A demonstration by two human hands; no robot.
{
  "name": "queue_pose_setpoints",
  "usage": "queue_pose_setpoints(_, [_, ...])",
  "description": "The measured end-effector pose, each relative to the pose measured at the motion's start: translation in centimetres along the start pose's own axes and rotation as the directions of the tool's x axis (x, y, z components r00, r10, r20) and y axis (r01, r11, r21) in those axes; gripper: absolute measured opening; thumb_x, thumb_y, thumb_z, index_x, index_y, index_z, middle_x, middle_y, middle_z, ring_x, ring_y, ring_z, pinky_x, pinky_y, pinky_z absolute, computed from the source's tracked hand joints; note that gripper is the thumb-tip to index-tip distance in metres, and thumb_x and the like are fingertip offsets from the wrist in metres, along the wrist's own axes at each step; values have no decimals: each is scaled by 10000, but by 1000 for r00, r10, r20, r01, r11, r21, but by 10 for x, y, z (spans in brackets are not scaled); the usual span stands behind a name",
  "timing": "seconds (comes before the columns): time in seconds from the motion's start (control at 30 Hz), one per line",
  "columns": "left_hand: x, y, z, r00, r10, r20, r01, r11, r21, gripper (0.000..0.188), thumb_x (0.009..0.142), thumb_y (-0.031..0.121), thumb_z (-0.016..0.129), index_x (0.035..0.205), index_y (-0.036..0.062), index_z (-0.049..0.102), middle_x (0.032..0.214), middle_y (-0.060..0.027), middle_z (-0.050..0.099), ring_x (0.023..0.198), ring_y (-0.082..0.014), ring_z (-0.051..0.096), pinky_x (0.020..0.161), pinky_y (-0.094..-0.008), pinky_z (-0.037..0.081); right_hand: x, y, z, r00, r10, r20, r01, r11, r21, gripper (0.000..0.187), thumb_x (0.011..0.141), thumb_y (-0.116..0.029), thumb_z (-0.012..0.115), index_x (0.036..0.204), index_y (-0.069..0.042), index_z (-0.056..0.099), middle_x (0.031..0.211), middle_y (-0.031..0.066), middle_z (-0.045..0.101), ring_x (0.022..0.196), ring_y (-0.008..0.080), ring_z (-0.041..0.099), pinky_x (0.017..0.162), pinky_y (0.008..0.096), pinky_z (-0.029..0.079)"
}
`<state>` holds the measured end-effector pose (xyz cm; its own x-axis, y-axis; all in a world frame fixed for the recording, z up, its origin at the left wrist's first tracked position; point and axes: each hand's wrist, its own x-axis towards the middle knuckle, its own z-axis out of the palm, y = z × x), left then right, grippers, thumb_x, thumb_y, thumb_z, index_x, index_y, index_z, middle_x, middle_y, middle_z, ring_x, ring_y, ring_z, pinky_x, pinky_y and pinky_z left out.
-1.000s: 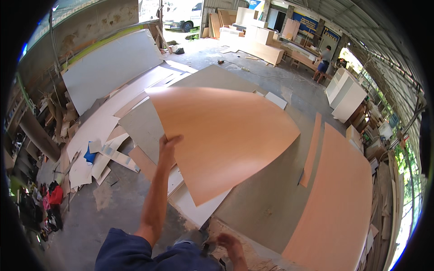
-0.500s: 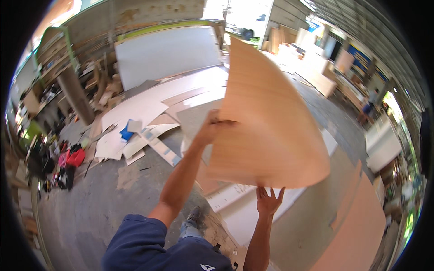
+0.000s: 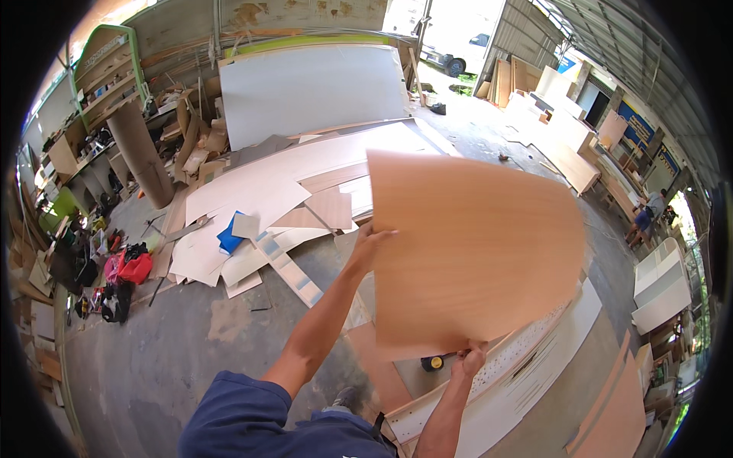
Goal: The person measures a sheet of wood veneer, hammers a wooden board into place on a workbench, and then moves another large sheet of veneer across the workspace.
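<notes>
A large thin wood-grain sheet (image 3: 473, 252), orange-brown, is held up in front of me and fills the middle right. My left hand (image 3: 369, 243) grips its left edge, with the thumb on the near face and the other fingers behind. At the bottom edge, my right hand (image 3: 470, 357) is closed on the sheet, its thumb over the face. Under the lower edge, a small yellow and black round object (image 3: 432, 363), perhaps a tape measure, partly shows. Below the sheet lies a long white panel (image 3: 527, 382) with dark slits and a perforated strip.
White and brown offcuts (image 3: 252, 191) cover the floor ahead, with a blue piece (image 3: 229, 235) on them. A big white board (image 3: 313, 95) leans at the back. To the left stand a brown roll (image 3: 141, 156) and a red bag (image 3: 136, 267). Another person (image 3: 647, 220) is at far right.
The sheet has come down and turned flatter toward me. My right hand has gone from open fingers under the edge to gripping it. The view has shifted slightly.
</notes>
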<state>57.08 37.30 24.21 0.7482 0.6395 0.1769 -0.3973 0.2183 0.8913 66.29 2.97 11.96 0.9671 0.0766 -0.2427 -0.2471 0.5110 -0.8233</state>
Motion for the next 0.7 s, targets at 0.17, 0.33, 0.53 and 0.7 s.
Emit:
queue_pose_setpoints(0.17, [13, -99, -55, 972, -153, -179, 114, 970, -213, 321, 861, 67, 650, 1165, -26, 610, 1071, -114, 668, 937, -207, 662, 804, -349, 551, 40, 19, 1, 986, 25, -163, -42, 994, -99, 401, 831, 25, 528, 1221, -61, 562, 865, 20, 601, 613, 86, 494, 495, 233, 370])
queue_pose_setpoints(0.33, [26, -199, -113, 876, -172, -451, 151, 985, -83, 33, 884, 45, 654, 856, 43, 671, 851, -38, 646, 776, -141, 619, 721, -307, 544, 80, 40, 10, 998, -66, 20, 66, 998, 5, 194, 845, 1, 549, 1024, 10, 620, 954, 74, 643, 832, 160, 624, 614, 296, 476])
queue_pose_setpoints(0.53, [45, -232, -83, 813, -162, -559, 52, 977, -209, 120, 824, -78, 533, 887, -66, 636, 906, -124, 671, 763, -221, 643, 721, -326, 548, 127, 22, -18, 983, 17, 183, 47, 939, -339, 329, 911, -151, 607, 1193, 16, 587, 1077, 80, 656, 997, 192, 631, 885, 331, 481])
queue_pose_setpoints(0.7, [77, -242, -40, 855, -84, -511, -61, 963, -262, 158, 834, -79, 544, 970, -86, 623, 986, -133, 667, 835, -230, 656, 749, -332, 551, 92, -9, 3, 990, -113, 89, 143, 853, -502, 332, 921, -111, 604, 1225, 20, 600, 1115, 90, 667, 980, 173, 647, 899, 315, 492])
